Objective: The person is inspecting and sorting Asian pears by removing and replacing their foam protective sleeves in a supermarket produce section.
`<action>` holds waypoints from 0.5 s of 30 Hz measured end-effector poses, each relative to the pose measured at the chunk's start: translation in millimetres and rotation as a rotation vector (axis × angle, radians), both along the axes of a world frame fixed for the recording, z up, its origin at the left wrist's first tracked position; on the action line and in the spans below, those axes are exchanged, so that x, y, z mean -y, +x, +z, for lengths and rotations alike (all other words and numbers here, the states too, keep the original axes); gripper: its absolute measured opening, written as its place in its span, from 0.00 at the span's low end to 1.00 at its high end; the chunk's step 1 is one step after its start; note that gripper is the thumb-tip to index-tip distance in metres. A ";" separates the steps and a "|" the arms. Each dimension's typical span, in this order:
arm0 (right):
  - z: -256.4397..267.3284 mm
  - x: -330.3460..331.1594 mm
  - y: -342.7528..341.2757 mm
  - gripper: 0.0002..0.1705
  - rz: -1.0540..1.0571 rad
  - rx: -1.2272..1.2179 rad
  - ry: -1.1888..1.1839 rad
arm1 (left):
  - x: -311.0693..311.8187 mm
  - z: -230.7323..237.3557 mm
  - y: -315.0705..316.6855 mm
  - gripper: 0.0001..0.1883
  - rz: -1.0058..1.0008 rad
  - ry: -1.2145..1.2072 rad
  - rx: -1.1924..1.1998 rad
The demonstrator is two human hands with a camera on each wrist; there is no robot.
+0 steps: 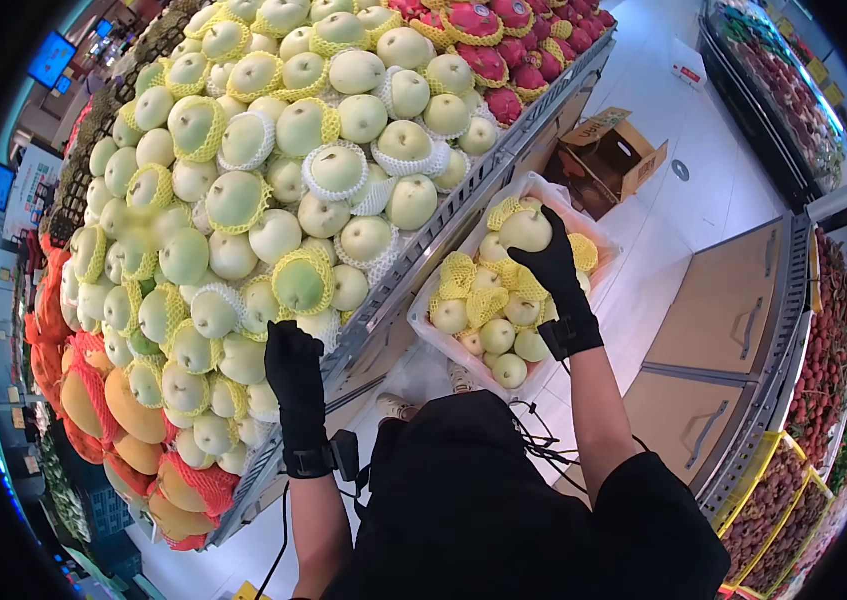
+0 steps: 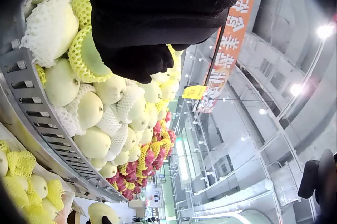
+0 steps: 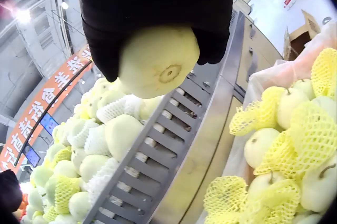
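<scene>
My right hand [image 1: 555, 272], in a black glove, grips a pale green pear [image 1: 526, 231] above a lined crate [image 1: 421, 318] of pears. In the right wrist view, fingers and thumb curve round the bare pear [image 3: 158, 68], its round blossom-end mark showing. Over the near edge of the sloping pear display [image 1: 273, 232] is my gloved left hand [image 1: 295, 365], fingers loosely curled with nothing seen in them. Close beside it, in the left wrist view, sits a pear in a yellow foam net [image 2: 88, 58]; the palm is hidden.
A slatted metal rail [image 3: 139, 182] edges the display. Dragon fruit [image 1: 483, 65] lie at its far end, netted orange-yellow fruit [image 1: 133, 405] at the near left. Beyond the crate stands an open cardboard box [image 1: 608, 160]. Cables [image 1: 541, 440] hang beside me; cabinets [image 1: 713, 350] stand right.
</scene>
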State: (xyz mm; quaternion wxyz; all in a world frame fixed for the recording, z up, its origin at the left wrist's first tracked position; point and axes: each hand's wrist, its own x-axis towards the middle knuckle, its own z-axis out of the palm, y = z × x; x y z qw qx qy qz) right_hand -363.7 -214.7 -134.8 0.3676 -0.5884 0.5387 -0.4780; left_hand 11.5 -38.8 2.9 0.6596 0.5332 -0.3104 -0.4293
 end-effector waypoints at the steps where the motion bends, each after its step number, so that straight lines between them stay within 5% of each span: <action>1: 9.2 -2.7 2.6 0.56 0.039 0.002 -0.014 | 0.3 -2.8 1.1 0.08 -0.006 -0.021 -0.090; 8: 92.7 -30.2 43.8 0.48 0.252 0.140 0.043 | -0.6 2.0 -7.4 0.11 0.012 -0.019 -0.407; 11: 110.6 -34.6 66.9 0.49 0.405 0.236 0.062 | 1.6 17.1 -19.7 0.09 -0.029 -0.033 -0.196; 15: 137.4 -46.4 103.2 0.52 0.551 0.268 0.081 | 0.3 22.6 -25.1 0.12 -0.190 -0.069 0.385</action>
